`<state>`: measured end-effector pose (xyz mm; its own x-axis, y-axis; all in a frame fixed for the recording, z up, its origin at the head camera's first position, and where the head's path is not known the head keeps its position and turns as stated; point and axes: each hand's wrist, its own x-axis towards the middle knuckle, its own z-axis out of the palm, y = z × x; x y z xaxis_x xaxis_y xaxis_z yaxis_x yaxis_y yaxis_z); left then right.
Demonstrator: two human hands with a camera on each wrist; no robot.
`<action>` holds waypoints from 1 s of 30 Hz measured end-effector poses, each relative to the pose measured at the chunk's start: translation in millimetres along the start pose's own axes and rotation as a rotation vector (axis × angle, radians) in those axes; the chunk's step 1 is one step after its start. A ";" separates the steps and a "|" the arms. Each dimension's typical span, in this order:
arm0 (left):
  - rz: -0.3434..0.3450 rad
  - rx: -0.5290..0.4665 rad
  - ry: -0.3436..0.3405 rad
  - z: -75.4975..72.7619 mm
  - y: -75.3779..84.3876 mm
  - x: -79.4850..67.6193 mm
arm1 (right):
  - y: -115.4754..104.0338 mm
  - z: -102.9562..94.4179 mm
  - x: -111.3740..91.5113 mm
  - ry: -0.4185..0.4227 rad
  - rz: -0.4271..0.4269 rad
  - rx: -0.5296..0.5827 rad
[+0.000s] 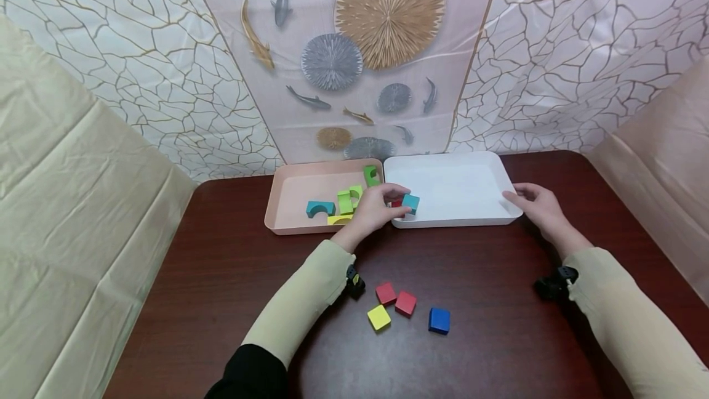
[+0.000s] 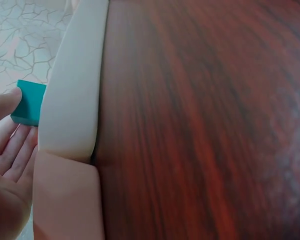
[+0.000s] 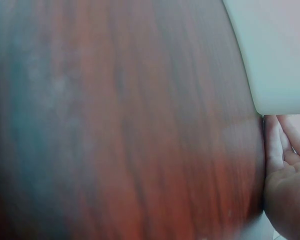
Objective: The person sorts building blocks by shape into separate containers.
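My left hand pinches a teal block between thumb and fingers, at the left end of the white tray. A red block shows partly behind these fingers. In the left wrist view, the teal block sits just beyond the tray's rim, with the thumb against it. My right hand holds the right edge of the white tray, its thumb over the rim. In the right wrist view, fingers lie beside the tray's corner.
A pink tray adjoins the white one on the left, holding a teal arch, green pieces and a yellow piece. Nearer on the brown table lie two red blocks, a yellow block and a blue block.
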<state>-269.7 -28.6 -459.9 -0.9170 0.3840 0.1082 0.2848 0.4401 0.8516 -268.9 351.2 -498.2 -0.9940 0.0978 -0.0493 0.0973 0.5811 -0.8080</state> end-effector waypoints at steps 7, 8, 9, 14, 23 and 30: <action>0.012 0.058 -0.012 6.3 1.1 3.9 | -0.4 0.5 -0.5 -0.006 -0.011 0.014; 0.013 0.074 -0.013 6.9 0.1 4.5 | -0.5 0.5 -0.5 -0.006 -0.012 0.015; 0.014 0.085 -0.015 7.4 -0.6 5.0 | -0.7 0.5 -0.6 -0.006 -0.012 0.015; 0.024 0.119 -0.044 7.3 -3.1 6.2 | -1.6 0.3 -1.0 -0.012 -0.009 0.013; 0.064 0.191 -0.103 6.1 -2.8 7.6 | -1.3 0.2 -1.1 -0.004 -0.008 0.009; 0.085 0.228 -0.114 8.3 -2.4 9.0 | -0.5 0.3 -1.4 0.001 -0.012 0.021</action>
<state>-276.3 -19.5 -465.3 -0.8536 0.5103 0.1046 0.4265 0.5695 0.7027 -267.6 350.5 -497.9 -0.9950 0.0923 -0.0391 0.0847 0.5655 -0.8204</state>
